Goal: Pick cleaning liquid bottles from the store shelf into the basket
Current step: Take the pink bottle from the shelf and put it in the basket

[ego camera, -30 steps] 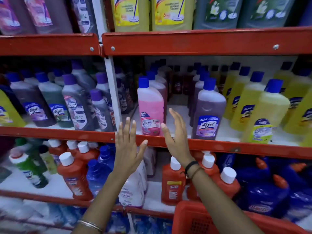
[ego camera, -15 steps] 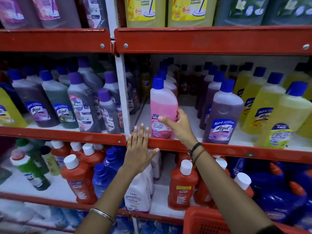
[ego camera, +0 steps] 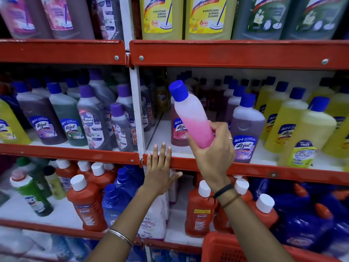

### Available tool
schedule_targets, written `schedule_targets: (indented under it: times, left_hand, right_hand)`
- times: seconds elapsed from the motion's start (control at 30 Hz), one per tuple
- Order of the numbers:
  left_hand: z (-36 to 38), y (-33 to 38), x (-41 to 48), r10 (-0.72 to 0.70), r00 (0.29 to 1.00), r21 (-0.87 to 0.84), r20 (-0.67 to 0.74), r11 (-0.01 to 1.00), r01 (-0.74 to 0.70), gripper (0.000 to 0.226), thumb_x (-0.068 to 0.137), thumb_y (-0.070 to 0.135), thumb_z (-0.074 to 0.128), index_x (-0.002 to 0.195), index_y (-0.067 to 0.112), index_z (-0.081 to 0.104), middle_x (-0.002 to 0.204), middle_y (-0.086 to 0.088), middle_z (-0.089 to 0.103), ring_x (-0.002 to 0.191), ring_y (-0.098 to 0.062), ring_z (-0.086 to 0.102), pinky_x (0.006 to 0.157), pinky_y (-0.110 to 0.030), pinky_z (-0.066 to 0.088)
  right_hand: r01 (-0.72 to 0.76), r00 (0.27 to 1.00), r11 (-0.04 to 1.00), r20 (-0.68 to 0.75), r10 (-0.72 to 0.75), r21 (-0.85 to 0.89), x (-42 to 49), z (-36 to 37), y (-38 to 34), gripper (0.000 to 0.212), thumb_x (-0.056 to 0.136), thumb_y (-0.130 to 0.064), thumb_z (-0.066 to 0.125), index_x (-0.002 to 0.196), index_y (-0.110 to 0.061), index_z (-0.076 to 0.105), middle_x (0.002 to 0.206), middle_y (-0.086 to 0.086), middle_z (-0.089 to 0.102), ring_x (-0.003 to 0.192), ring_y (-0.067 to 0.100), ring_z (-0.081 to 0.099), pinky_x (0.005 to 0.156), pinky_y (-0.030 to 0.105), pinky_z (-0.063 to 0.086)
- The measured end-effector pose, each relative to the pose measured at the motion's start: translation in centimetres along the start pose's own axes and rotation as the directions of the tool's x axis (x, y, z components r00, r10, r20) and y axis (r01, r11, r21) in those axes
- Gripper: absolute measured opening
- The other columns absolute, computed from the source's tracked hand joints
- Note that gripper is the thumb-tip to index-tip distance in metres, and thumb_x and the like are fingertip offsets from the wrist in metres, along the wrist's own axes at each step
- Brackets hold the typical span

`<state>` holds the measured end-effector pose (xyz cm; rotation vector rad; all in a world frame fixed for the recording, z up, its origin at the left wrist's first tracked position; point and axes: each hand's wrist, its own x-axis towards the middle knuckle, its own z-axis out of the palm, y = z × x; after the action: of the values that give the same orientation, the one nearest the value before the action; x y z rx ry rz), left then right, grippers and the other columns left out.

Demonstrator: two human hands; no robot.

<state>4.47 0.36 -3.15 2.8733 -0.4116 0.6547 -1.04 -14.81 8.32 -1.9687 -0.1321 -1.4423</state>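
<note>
A pink cleaning liquid bottle (ego camera: 190,112) with a blue cap is lifted off the middle shelf, tilted with its cap up and to the left. My right hand (ego camera: 213,150) grips its lower end. My left hand (ego camera: 159,171) lies flat, fingers spread, against the red front edge of the middle shelf (ego camera: 245,169), holding nothing. The red basket (ego camera: 224,248) shows at the bottom right, below my right forearm; its inside is hidden.
A dark pink bottle (ego camera: 176,135) stands just behind the lifted one, a purple bottle (ego camera: 245,129) to its right, and yellow bottles (ego camera: 302,133) further right. Orange bottles (ego camera: 199,210) and blue bottles fill the lower shelf. A white upright post (ego camera: 136,110) divides the shelves.
My right hand closed on the pink bottle, lifted it off the shelf and tilted it. My left hand moved up a little onto the shelf edge. The camera moved closer.
</note>
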Motion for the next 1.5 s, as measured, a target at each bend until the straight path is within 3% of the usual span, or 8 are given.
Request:
schedule_targets:
  times: [0.2,0.33,0.43,0.57,0.7,1.27,1.37,1.5]
  left_hand:
    - [-0.1,-0.1,0.0,-0.006,1.000,0.033,0.023,0.999,0.006,0.089,0.077,0.073,0.015,0.138,0.020,-0.023,0.149,-0.006,-0.020,0.134,-0.025,-0.028,0.102,-0.043,-0.022]
    - [0.0,-0.2,0.2,-0.006,1.000,0.026,0.023,1.000,0.005,0.088,0.077,0.073,0.013,0.138,0.021,-0.022,0.149,-0.006,-0.022,0.131,-0.024,-0.033,0.102,-0.044,-0.022]
    - [0.1,-0.2,0.2,0.004,1.000,0.010,0.000,1.000,-0.004,0.085,0.079,0.074,0.012,0.140,0.021,-0.012,0.149,-0.009,-0.012,0.135,-0.030,-0.021,0.104,-0.048,-0.013]
    - [0.3,-0.3,0.2,0.018,1.000,-0.002,-0.005,1.000,-0.018,0.088,0.069,0.080,-0.009,0.137,0.024,-0.019,0.149,-0.008,-0.015,0.135,-0.032,-0.020,0.104,-0.048,-0.013]
    - [0.4,-0.3,0.3,0.004,1.000,-0.009,-0.001,1.000,-0.004,0.086,0.073,0.079,-0.001,0.136,0.026,-0.021,0.149,-0.007,-0.016,0.134,-0.029,-0.022,0.105,-0.050,-0.012]
    - [0.2,-0.3,0.3,0.034,0.999,-0.020,-0.023,0.999,-0.034,0.090,0.079,0.076,0.013,0.143,0.014,-0.001,0.152,-0.014,0.003,0.137,-0.034,-0.010,0.105,-0.057,-0.001]
    - [-0.8,-0.1,-0.3,0.089,0.996,-0.221,-0.017,0.971,-0.091,0.091,0.077,0.078,0.016,0.144,0.019,-0.001,0.153,-0.003,-0.007,0.136,-0.021,-0.023,0.108,-0.051,-0.016]
    - [-3.0,2.1,-2.1,0.164,0.980,-0.489,-0.113,0.849,-0.198,0.063,0.090,0.056,0.033,0.141,0.022,0.025,0.152,-0.001,0.018,0.140,-0.013,-0.004,0.111,-0.058,0.008]
  right_hand:
    - [0.040,0.986,0.988,-0.152,-0.063,-0.146,-0.8,-1.5,0.2,0.059,0.061,-0.035,0.086,0.099,-0.012,0.047,0.093,0.013,0.063,0.081,0.029,0.059,0.062,0.036,0.046]
    - [-0.227,0.973,0.933,0.016,0.232,0.278,0.2,-3.4,-0.2,0.056,0.061,-0.045,0.083,0.095,-0.017,0.050,0.092,0.000,0.061,0.082,0.018,0.060,0.060,0.027,0.048]
    - [-0.586,0.810,0.432,0.480,0.337,0.686,1.7,-4.6,0.5,0.050,0.062,-0.032,0.084,0.102,-0.015,0.058,0.095,0.002,0.072,0.086,0.021,0.070,0.069,0.035,0.058]
    - [-0.770,0.605,-0.147,0.784,0.140,0.621,1.9,-3.9,2.1,0.065,0.047,-0.045,0.090,0.099,-0.010,0.069,0.083,0.007,0.075,0.071,0.021,0.071,0.061,0.030,0.058]
    - [-0.803,0.549,-0.392,0.813,-0.193,0.449,2.0,-2.8,3.1,0.069,0.073,-0.050,0.073,0.120,-0.002,0.058,0.089,0.009,0.072,0.075,0.018,0.069,0.067,0.027,0.058]
    - [-0.816,0.571,-0.270,0.786,-0.238,0.511,2.5,-3.7,4.1,0.064,0.075,-0.053,0.069,0.115,-0.005,0.062,0.088,0.006,0.073,0.075,0.015,0.070,0.067,0.025,0.059]
    - [-0.801,0.595,-0.175,0.793,-0.131,0.572,2.2,-5.1,5.2,0.068,0.065,-0.053,0.078,0.112,-0.006,0.063,0.086,0.008,0.073,0.072,0.019,0.071,0.063,0.028,0.059]
    - [-0.774,0.633,0.017,0.774,0.039,0.632,1.0,-8.7,7.0,0.066,0.053,-0.049,0.088,0.105,-0.012,0.068,0.089,0.004,0.076,0.076,0.019,0.072,0.066,0.029,0.059]
